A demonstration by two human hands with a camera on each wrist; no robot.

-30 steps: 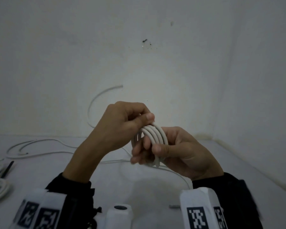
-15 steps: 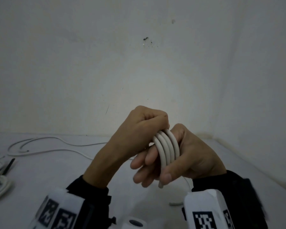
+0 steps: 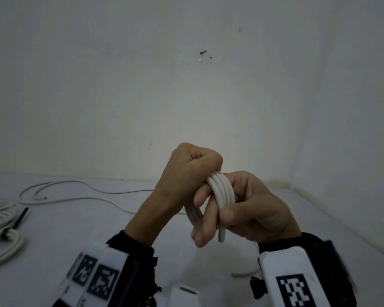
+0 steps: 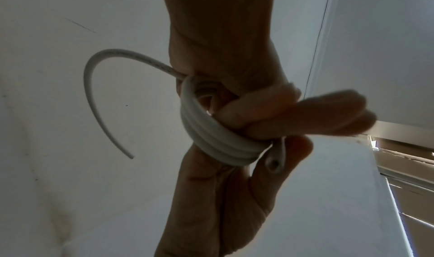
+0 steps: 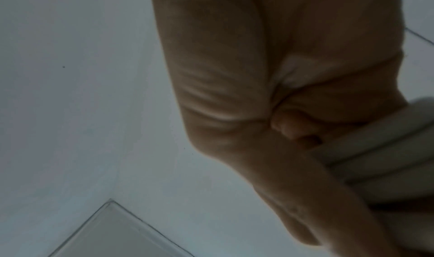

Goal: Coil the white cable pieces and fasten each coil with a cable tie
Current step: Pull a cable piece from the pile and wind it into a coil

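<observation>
A white cable coil (image 3: 223, 191) of several turns is held up above the table. My right hand (image 3: 242, 204) holds it, fingers passed through the loop and thumb pressed on the turns beside the cut cable end (image 3: 221, 237). My left hand (image 3: 197, 165) is a fist on top of the coil and grips the cable there. In the left wrist view the coil (image 4: 223, 142) wraps the fingers, and a free tail (image 4: 94, 97) curves out of the left fist. The right wrist view is blurred, with the coil (image 5: 387, 149) at its right edge.
A loose white cable (image 3: 75, 191) lies across the white table (image 3: 75, 235) to the left. At the far left edge lies a coiled cable (image 3: 7, 238) with a black tie (image 3: 20, 218). A short cable piece (image 3: 244, 273) lies by my right wrist. Walls stand close behind and to the right.
The raised arc of loose cable is gone and the coil shows one more turn. My left hand rolled from thumb-on-coil to a fist on top. Both hands drifted right.
</observation>
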